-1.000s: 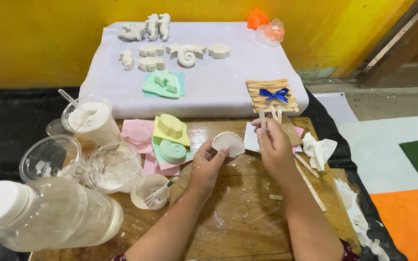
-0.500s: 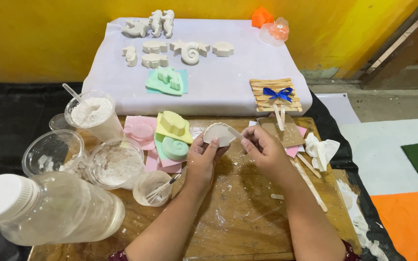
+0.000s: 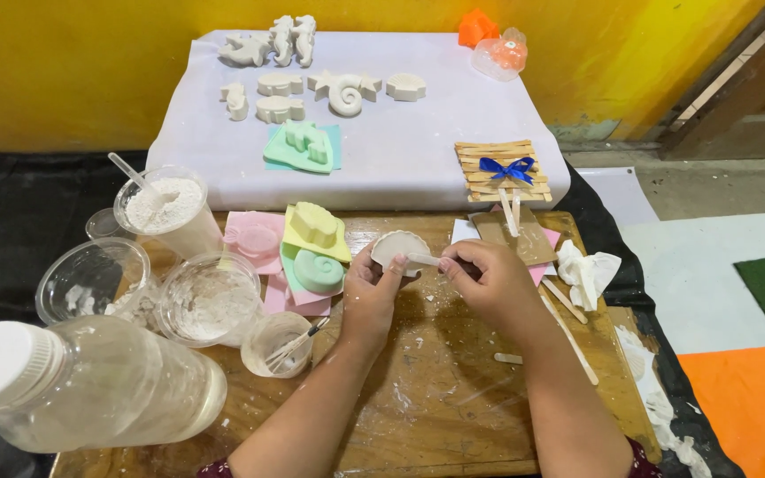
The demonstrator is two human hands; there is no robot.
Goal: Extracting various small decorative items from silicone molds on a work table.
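My left hand holds a white shell-shaped plaster cast by its lower edge, just above the wooden board. My right hand pinches a small wooden stick whose tip lies against the cast. Both hands sit close together at the middle of the board. To the left of my left hand lie a yellow mould, a green shell mould and a pink mould.
Cups of white powder and paste, a clear cup, a small cup with a brush and a large water bottle stand at left. A white sheet behind holds several plaster casts, a green mould and a stick raft with blue bow. Tissue lies right.
My left hand picked the cast up off the board and brought it toward the right hand. My right hand came down from the sticks with a small stick and set it against the cast.
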